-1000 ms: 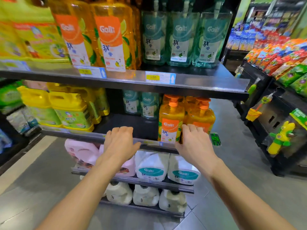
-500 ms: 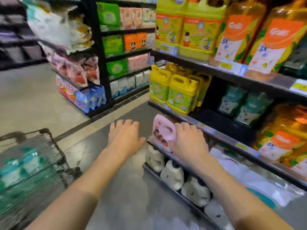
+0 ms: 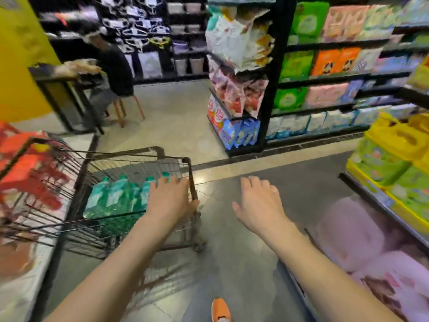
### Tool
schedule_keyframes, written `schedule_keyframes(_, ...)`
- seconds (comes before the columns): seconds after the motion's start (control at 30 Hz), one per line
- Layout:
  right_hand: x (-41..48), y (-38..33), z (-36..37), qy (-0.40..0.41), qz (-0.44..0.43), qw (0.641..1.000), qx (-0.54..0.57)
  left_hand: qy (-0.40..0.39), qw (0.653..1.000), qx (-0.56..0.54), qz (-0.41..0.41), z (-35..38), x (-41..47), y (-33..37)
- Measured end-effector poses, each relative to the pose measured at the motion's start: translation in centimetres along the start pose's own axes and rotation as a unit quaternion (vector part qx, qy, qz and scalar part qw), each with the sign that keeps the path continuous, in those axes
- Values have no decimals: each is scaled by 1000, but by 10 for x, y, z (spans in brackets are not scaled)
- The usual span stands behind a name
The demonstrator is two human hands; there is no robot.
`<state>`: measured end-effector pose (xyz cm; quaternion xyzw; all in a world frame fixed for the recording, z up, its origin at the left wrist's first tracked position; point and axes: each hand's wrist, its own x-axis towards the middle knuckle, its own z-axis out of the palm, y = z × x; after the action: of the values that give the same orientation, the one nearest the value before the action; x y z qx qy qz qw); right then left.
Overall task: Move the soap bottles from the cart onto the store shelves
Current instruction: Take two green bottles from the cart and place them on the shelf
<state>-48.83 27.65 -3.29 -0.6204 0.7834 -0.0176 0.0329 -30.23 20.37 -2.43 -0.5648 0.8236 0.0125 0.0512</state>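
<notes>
The teal bottles (image 3: pixel 111 198) sit packed in the cart (image 3: pixel 130 156), just ahead and left of the left hand (image 3: pixel 169 201) — fingers loose, gripping nothing, over its rim — while the right hand (image 3: pixel 257 203), equally slack and empty, hangs farther off above the floor.

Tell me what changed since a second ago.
Both hands left the metal shelf edge and swung left: the left hand reaches over the teal plastic soap bottles in the black wire cart; the right hand hovers above the grey floor. Both stay empty.

Cart (image 3: pixel 130 156) holding, apparently, soap bottles (image 3: pixel 113 196)
</notes>
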Motion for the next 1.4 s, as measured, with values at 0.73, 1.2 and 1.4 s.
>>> schedule_keyframes(0.73, 205, -135, 14, -58, -288, 954, 50, -25, 958, 7, -286, -14, 73, -131)
schedule_keyframes(1.2, 248, -317, 31, -53, -373, 926, -4, -30, 926, -71, -370, 8, 71, -295)
schedule_keyframes(1.4, 278, -390, 53, -72, -354, 932, -23, -33, 931, -84, -355, 31, 102, -373)
